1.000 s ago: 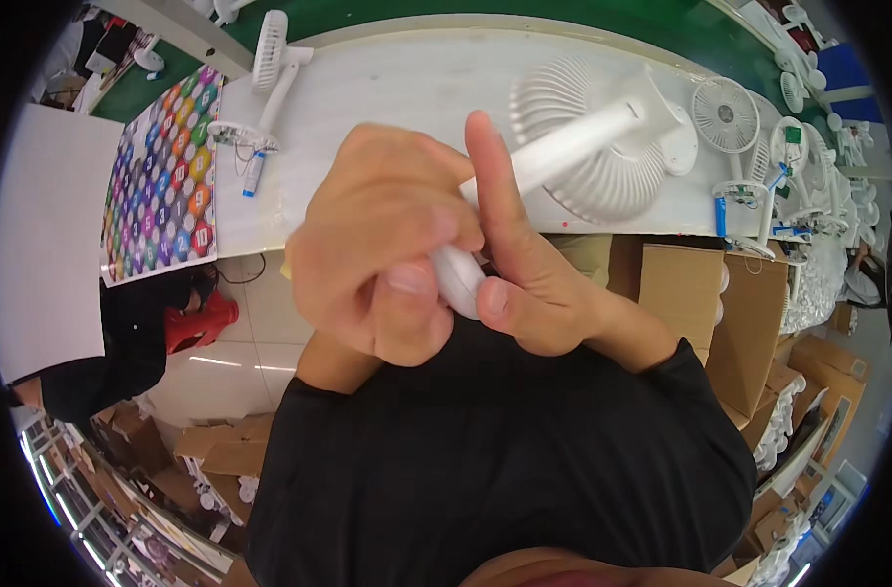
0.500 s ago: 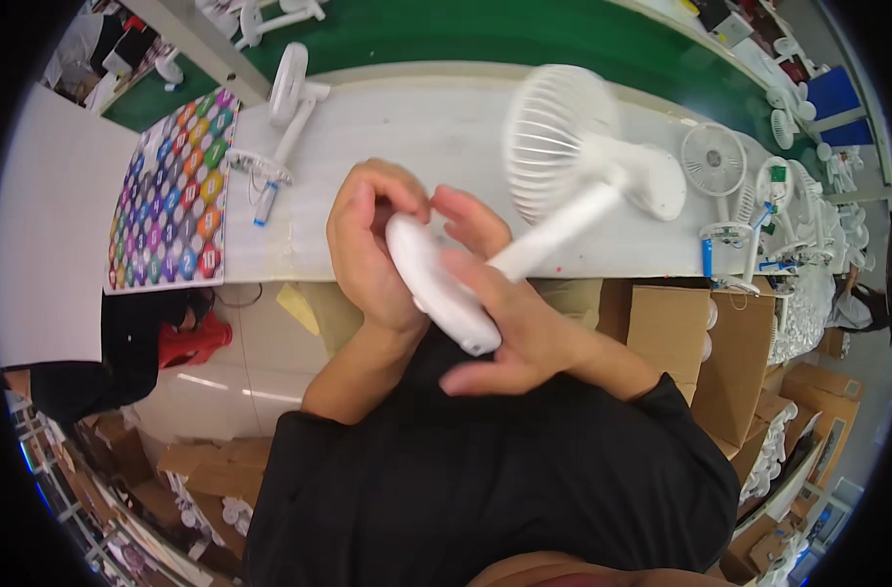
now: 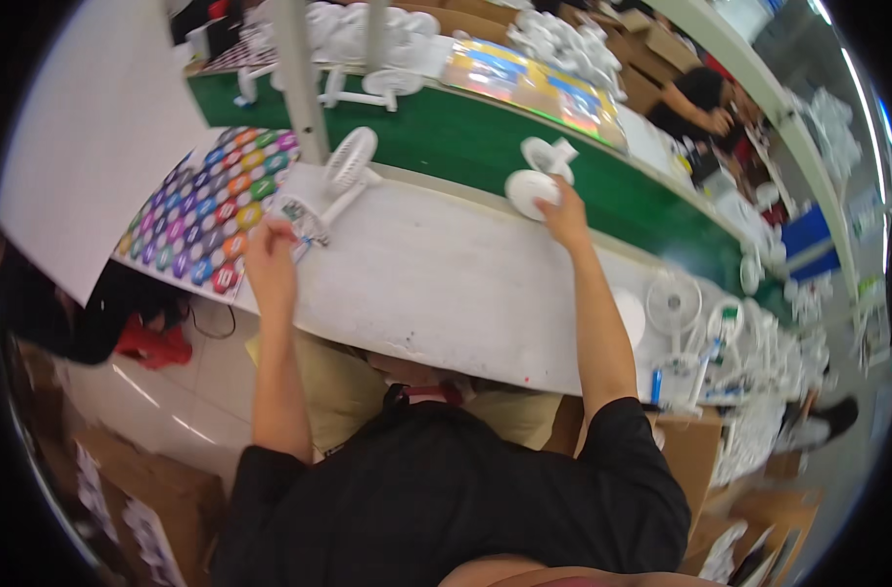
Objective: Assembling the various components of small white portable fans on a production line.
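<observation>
1. Hands have parted since half a second ago, when both clasped one white fan; the assembly step looks finished.
2. Right hand point(image 3: 563, 210) now grips a round white fan head point(image 3: 529, 191) at the white bench's point(image 3: 446, 284) far edge.
3. Left hand point(image 3: 270, 259) pinches a small fan point(image 3: 343, 176) base beside the coloured sheet point(image 3: 211, 220).
4. No containers hold anything nearby.
</observation>
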Demonstrator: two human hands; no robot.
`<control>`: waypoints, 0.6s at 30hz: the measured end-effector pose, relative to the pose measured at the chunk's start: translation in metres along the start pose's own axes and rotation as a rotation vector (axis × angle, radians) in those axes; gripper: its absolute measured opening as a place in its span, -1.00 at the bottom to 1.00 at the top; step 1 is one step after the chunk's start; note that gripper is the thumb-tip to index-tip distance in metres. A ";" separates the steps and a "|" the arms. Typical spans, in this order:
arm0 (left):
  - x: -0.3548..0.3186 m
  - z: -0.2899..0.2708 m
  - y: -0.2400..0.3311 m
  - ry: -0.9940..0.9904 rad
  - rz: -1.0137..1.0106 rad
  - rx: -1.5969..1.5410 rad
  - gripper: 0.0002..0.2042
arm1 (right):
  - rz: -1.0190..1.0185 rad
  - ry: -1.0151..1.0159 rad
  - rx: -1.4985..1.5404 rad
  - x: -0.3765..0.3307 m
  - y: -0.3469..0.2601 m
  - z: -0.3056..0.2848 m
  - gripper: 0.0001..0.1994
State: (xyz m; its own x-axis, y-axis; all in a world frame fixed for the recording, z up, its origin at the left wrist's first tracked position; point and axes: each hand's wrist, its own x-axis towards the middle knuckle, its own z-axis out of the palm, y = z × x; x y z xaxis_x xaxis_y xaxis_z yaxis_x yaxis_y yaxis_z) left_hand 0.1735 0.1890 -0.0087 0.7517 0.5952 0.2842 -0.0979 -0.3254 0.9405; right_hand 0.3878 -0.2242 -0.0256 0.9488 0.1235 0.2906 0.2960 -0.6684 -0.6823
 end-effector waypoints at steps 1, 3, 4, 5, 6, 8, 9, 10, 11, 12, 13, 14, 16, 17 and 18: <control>0.021 -0.009 -0.015 0.035 0.068 0.010 -0.72 | -0.015 -0.011 -0.099 0.017 0.013 -0.004 -0.45; 0.060 -0.023 -0.041 0.014 0.066 0.031 -0.63 | -0.029 -0.037 -0.138 0.041 0.029 -0.015 -0.43; 0.076 -0.024 -0.051 -0.056 0.028 0.041 -0.58 | 0.002 -0.004 -0.174 0.046 0.032 -0.021 -0.43; 0.086 -0.031 -0.057 -0.258 -0.110 0.020 -0.57 | -0.015 0.043 -0.345 0.048 0.032 -0.027 -0.41; 0.091 -0.035 -0.062 -0.194 -0.102 0.024 -0.57 | -0.036 0.125 -0.422 0.044 0.030 -0.031 -0.43; 0.096 -0.035 -0.062 -0.379 -0.197 -0.121 -0.56 | 0.019 0.226 -0.495 0.022 0.015 -0.036 -0.45; 0.093 -0.035 -0.058 -0.484 -0.255 -0.195 -0.56 | -0.006 0.198 -0.208 0.003 0.006 -0.037 -0.48; 0.088 -0.033 -0.052 -0.624 -0.288 -0.295 -0.55 | 0.012 0.183 0.083 -0.019 -0.006 -0.036 -0.50; 0.083 -0.029 -0.044 -0.616 -0.337 -0.267 -0.55 | 0.024 0.023 0.218 -0.044 -0.020 -0.034 -0.52; 0.077 -0.023 -0.035 -0.581 -0.294 -0.286 -0.54 | 0.085 -0.101 0.392 -0.069 -0.035 -0.028 -0.53; 0.069 -0.016 -0.024 -0.549 -0.255 -0.305 -0.54 | 0.113 -0.248 0.536 -0.090 -0.053 -0.020 -0.56; 0.061 -0.009 -0.012 -0.519 -0.215 -0.322 -0.53 | 0.085 -0.342 0.615 -0.111 -0.071 -0.013 -0.53; 0.044 0.009 0.016 -0.521 -0.183 -0.332 -0.52 | 0.088 -0.413 0.763 -0.141 -0.108 0.006 -0.47; 0.031 0.019 0.031 -0.455 -0.190 -0.357 -0.51 | 0.092 -0.397 0.807 -0.148 -0.125 0.015 -0.44; 0.016 0.029 0.047 -0.391 -0.195 -0.377 -0.49 | 0.021 -0.386 0.835 -0.153 -0.140 0.020 -0.37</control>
State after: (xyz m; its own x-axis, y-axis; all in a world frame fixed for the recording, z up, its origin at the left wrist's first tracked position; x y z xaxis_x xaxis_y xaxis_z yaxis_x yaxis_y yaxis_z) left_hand 0.2003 0.1620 0.0345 0.9573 0.2787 0.0766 -0.1056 0.0904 0.9903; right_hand 0.2032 -0.1350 0.0120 0.8813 0.4540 0.1311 0.1194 0.0546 -0.9914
